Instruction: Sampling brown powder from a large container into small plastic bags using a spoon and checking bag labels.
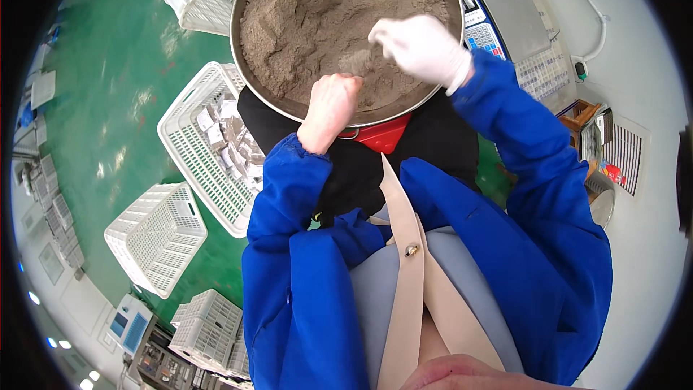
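Note:
A wide round metal pan full of grey-brown powder sits in front of me. Over its near side, my bare left hand is closed on what looks like a small see-through bag, which is blurred against the powder. My right hand, in a white glove, hangs over the powder just to the right of the bag. Its fingertips are pinched together, and I cannot make out whether anything is between them.
Left of the pan, a white plastic basket holds several small filled packets. Another white basket stands nearer on the green floor; a third is behind. A scale with a keypad lies right of the pan.

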`<state>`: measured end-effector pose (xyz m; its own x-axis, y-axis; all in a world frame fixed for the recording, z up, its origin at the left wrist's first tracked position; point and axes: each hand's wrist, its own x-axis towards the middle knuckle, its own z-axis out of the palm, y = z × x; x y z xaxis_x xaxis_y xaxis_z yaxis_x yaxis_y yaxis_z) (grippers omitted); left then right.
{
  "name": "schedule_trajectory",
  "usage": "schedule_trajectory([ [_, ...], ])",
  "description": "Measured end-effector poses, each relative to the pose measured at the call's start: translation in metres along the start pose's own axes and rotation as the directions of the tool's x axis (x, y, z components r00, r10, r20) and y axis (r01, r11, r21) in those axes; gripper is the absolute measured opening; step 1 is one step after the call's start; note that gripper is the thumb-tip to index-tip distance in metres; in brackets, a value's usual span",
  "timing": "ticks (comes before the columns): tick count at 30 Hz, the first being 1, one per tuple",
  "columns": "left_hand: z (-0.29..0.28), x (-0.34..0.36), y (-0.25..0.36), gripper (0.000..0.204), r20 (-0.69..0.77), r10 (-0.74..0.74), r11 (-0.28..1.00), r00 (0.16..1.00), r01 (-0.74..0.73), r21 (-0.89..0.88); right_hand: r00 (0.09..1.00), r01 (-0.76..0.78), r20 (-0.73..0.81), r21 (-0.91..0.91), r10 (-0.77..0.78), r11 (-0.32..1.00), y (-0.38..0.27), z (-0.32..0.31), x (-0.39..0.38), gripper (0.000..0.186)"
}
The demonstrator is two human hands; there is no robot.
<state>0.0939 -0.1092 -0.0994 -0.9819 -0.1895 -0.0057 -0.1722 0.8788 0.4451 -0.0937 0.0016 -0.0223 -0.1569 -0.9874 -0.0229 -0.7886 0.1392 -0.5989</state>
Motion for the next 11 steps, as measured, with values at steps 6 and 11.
schedule_trajectory([
  [6, 0.002, -0.003, -0.01, 0.007, -0.047, -0.02, 0.999, 0.999, 0.018, -0.033, 0.939, 0.252, -0.151, -0.303, -0.307, 0.919, -0.029, 0.005, -0.011, 0.015],
  [11, -0.007, -0.011, -0.03, 0.018, -0.005, -0.149, 0.987, 0.989, 0.149, -0.055, 0.973, -0.091, -0.214, -0.025, 0.083, 0.996, 0.001, -0.025, 0.011, 0.013],
])
